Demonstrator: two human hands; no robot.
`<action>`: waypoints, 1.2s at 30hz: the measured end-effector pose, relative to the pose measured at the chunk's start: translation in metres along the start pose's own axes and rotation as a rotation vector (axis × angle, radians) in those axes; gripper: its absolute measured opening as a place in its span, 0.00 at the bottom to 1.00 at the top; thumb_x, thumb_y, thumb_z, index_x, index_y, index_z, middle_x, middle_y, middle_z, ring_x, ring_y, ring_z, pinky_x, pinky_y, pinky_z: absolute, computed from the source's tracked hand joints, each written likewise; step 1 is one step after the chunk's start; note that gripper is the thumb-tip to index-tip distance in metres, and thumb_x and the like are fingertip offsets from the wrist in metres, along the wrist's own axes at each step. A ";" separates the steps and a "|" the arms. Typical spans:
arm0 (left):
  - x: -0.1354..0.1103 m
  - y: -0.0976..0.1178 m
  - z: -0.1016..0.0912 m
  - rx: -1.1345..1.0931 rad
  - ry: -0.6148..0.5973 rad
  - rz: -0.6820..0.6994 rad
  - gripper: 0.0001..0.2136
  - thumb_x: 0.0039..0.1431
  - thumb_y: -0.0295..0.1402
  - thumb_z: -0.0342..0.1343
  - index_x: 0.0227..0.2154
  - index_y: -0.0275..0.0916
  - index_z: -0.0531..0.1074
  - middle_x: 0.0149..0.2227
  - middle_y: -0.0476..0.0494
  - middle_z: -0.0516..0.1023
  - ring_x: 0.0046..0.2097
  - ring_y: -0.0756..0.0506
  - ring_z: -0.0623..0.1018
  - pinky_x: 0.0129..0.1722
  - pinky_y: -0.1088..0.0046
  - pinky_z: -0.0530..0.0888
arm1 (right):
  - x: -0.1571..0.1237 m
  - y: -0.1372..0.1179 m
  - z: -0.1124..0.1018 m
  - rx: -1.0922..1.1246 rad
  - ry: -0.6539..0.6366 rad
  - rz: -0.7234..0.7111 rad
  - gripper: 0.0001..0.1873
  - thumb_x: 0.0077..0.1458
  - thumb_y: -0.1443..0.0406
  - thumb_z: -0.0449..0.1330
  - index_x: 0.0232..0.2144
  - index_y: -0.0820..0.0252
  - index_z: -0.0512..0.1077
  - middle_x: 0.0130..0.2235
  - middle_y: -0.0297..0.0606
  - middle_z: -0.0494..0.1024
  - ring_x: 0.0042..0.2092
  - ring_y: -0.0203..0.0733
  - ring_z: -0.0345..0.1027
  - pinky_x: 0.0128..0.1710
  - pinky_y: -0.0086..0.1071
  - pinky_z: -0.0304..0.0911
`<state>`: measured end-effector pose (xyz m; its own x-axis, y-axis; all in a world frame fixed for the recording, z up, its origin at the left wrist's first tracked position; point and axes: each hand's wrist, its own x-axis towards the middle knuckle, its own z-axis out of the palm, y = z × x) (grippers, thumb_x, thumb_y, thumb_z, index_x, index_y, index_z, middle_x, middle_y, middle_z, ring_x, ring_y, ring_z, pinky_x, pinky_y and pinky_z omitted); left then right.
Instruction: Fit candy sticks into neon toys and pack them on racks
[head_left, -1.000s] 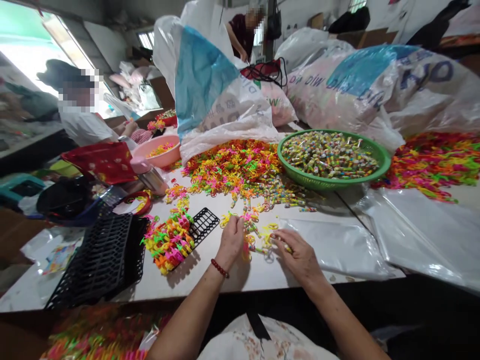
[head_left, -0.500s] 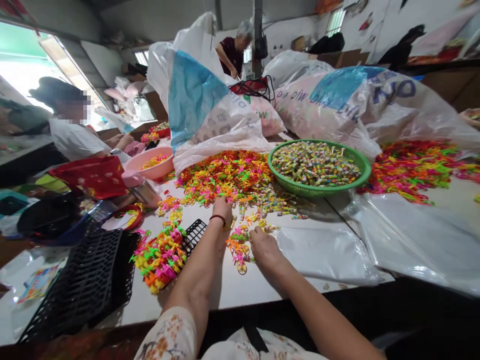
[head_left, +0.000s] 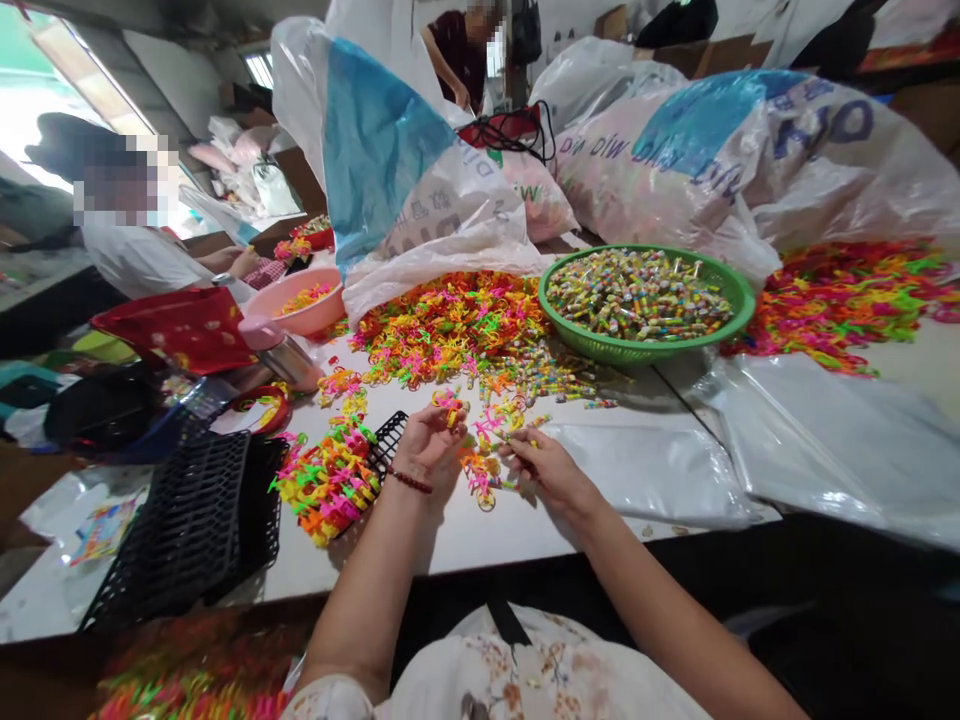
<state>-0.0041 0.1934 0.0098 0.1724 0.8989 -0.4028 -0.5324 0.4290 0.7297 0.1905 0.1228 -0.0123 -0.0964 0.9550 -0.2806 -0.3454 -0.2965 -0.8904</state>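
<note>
Yellow and orange plastic shows at the fingertips of my left hand (head_left: 425, 440): it is a small plastic piece (head_left: 452, 416), and these fingers are closed on it, while the palm is turned partly upward. My right hand (head_left: 553, 468) is on the other side, with thumb and finger pinched together on what seems to be a slim stick (head_left: 510, 437), though my fingers hide most of it. From the right fingertips, the plastic piece lies to the left and slightly farther from my body, with a narrow gap between. I judge that this gap is the relation which matters most. The stick seems to have its long axis toward the left hand; the long axis of the plastic piece I cannot tell, because it is too small and half covered. A small colourful cluster (head_left: 478, 478) lies on the white table (head_left: 465, 545) between my two hands, nearer to the right one. Beyond both hands is the big colourful pile (head_left: 450, 330), and the black tray (head_left: 391, 436) is just beside my left hand.

Compared with half a second earlier, my left hand is now back from the edge of the pile and nearer to me, and its palm comes into sight; my right hand remains beside the cluster
</note>
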 end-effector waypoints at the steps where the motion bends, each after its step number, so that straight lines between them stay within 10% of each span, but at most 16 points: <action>1: -0.007 -0.001 -0.001 -0.057 -0.034 -0.036 0.04 0.49 0.25 0.57 0.29 0.35 0.68 0.30 0.42 0.75 0.32 0.48 0.77 0.33 0.71 0.74 | -0.002 -0.001 0.000 0.019 -0.006 0.004 0.15 0.45 0.57 0.65 0.31 0.59 0.68 0.30 0.35 0.76 0.23 0.29 0.60 0.17 0.22 0.49; 6: -0.029 -0.008 -0.004 -0.170 -0.066 -0.046 0.09 0.51 0.31 0.63 0.32 0.35 0.70 0.24 0.51 0.69 0.24 0.55 0.71 0.25 0.79 0.70 | -0.010 0.007 -0.003 -0.216 0.014 -0.074 0.16 0.50 0.55 0.61 0.35 0.60 0.70 0.31 0.34 0.76 0.23 0.31 0.61 0.20 0.25 0.54; 13: -0.049 -0.016 -0.007 -0.099 -0.018 -0.031 0.08 0.56 0.32 0.58 0.35 0.32 0.71 0.29 0.48 0.71 0.22 0.56 0.68 0.19 0.81 0.67 | -0.020 0.015 -0.005 -1.048 0.254 -0.536 0.13 0.58 0.62 0.54 0.43 0.59 0.71 0.49 0.46 0.69 0.51 0.47 0.66 0.52 0.40 0.62; 21: -0.053 -0.023 -0.013 -0.453 -0.096 -0.214 0.14 0.62 0.41 0.53 0.35 0.32 0.70 0.33 0.41 0.71 0.25 0.56 0.67 0.22 0.82 0.70 | -0.023 0.002 0.016 -0.778 0.104 -0.425 0.15 0.62 0.54 0.51 0.31 0.56 0.70 0.29 0.32 0.69 0.32 0.39 0.64 0.34 0.30 0.61; 26: -0.063 -0.027 -0.011 -0.397 -0.137 -0.187 0.05 0.56 0.26 0.52 0.35 0.33 0.71 0.35 0.41 0.72 0.22 0.58 0.61 0.19 0.84 0.64 | -0.034 0.006 0.030 -0.629 0.009 -0.340 0.16 0.60 0.51 0.54 0.34 0.56 0.72 0.29 0.31 0.71 0.30 0.37 0.62 0.31 0.28 0.59; 36: -0.078 -0.035 -0.008 -0.137 -0.150 -0.045 0.14 0.58 0.34 0.52 0.45 0.33 0.71 0.46 0.32 0.76 0.27 0.53 0.70 0.30 0.73 0.71 | -0.041 0.005 0.032 -0.371 -0.030 -0.228 0.20 0.55 0.48 0.58 0.36 0.58 0.73 0.25 0.31 0.71 0.27 0.35 0.64 0.28 0.29 0.62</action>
<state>-0.0049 0.1079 0.0109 0.3142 0.8867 -0.3391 -0.6277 0.4620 0.6265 0.1629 0.0825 0.0060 -0.0851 0.9948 -0.0564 -0.0024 -0.0568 -0.9984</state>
